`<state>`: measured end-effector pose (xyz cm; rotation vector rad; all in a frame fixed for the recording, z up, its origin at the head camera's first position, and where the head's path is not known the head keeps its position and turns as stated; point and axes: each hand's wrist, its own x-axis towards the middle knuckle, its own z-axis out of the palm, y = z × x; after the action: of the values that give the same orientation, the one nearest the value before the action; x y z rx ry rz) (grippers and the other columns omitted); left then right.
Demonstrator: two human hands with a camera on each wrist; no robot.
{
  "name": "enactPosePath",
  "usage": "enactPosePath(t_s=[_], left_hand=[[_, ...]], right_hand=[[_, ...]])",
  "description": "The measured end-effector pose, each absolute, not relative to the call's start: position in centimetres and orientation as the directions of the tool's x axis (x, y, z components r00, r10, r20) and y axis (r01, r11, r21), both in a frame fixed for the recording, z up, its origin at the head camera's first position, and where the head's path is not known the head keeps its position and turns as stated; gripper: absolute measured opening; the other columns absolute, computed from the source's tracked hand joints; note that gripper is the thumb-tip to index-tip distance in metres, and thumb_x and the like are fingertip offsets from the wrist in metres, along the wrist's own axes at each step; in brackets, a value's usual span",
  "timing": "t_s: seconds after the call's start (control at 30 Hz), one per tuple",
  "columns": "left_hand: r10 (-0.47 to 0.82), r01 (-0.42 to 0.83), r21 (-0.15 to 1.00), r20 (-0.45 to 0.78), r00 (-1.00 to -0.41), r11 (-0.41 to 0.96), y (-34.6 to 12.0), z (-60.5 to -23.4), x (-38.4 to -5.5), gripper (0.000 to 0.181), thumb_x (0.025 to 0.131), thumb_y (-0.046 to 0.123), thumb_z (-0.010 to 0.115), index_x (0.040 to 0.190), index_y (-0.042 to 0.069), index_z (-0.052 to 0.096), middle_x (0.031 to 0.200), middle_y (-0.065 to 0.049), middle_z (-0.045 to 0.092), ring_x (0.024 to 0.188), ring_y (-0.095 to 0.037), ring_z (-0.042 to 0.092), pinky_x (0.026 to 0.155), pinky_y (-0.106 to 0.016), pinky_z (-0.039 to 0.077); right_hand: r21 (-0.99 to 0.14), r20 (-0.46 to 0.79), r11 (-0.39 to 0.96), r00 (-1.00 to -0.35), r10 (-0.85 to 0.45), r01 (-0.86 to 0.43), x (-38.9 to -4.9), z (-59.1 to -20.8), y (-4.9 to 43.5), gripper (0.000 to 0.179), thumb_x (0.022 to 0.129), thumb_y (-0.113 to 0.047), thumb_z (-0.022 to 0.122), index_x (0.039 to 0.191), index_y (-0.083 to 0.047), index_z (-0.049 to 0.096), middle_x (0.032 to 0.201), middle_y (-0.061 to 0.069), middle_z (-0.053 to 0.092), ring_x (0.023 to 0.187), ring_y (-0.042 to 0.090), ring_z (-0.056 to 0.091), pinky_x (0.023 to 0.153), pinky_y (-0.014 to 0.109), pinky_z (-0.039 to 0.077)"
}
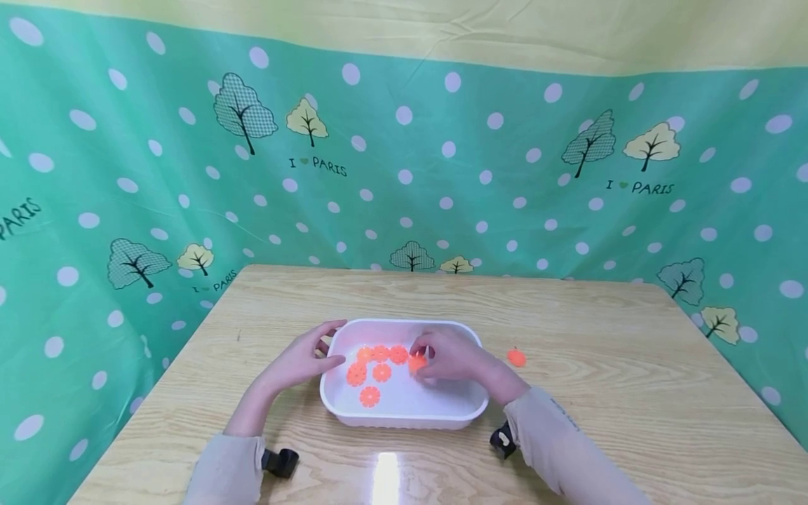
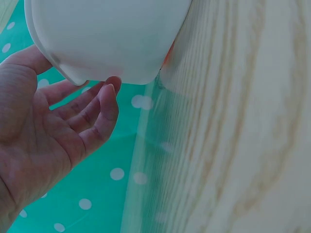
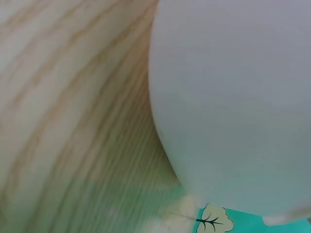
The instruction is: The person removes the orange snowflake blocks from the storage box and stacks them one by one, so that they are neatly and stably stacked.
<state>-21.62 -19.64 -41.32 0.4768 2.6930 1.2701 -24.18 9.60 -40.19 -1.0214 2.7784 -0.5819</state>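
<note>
A white plastic basin (image 1: 404,422) stands on the wooden table, with several flat orange flower-shaped pieces (image 1: 369,397) lying in its left half. My left hand (image 1: 301,359) holds the basin's left end, thumb over the rim and fingers along the outside; the left wrist view shows the same hand (image 2: 58,111) against the white wall. Inside the basin, my right hand (image 1: 451,356) pinches an orange piece (image 1: 416,362) between thumb and fingers, partly hidden by them. The basin's outer wall (image 3: 228,107) fills much of the right wrist view, where the right hand is out of sight.
One more orange piece (image 1: 516,358) with a small dark stem lies on the table (image 1: 600,337) to the right of the basin. A green polka-dot curtain (image 1: 404,154) hangs behind and beside the table. Black wrist devices (image 1: 280,463) sit by both sleeves.
</note>
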Motion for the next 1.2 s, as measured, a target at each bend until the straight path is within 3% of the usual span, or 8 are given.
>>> enactPosePath(t_s=[0.23,1.2], left_hand=[[0.334,0.226,0.769,0.017,-0.942,0.598,-19.6,-41.3,-21.6,0.061,0.082,0.02,0.067,0.136,0.014,0.039,0.118,-0.008,0.05,0.082,-0.018,0.051,0.065,-0.027,0.048],[0.326,0.219,0.774,0.017,-0.945,0.595,-19.7,-41.4,-21.7,0.062,0.081,0.026,0.067,0.136,0.013,0.04,0.12,-0.01,0.05,0.083,-0.018,0.052,0.065,-0.027,0.047]], right_hand=[[-0.385,0.056,0.703,-0.776,-0.629,-0.598,-23.9,-39.5,10.2,0.023,0.074,-0.026,0.071,0.095,-0.018,0.068,0.088,-0.01,0.059,0.078,0.009,0.054,0.068,0.022,0.043],[-0.432,0.166,0.712,-0.825,-0.54,-0.553,-23.8,-37.6,14.7,0.029,0.075,-0.024,0.072,0.102,-0.016,0.067,0.089,-0.007,0.056,0.074,0.01,0.052,0.064,0.021,0.045]])
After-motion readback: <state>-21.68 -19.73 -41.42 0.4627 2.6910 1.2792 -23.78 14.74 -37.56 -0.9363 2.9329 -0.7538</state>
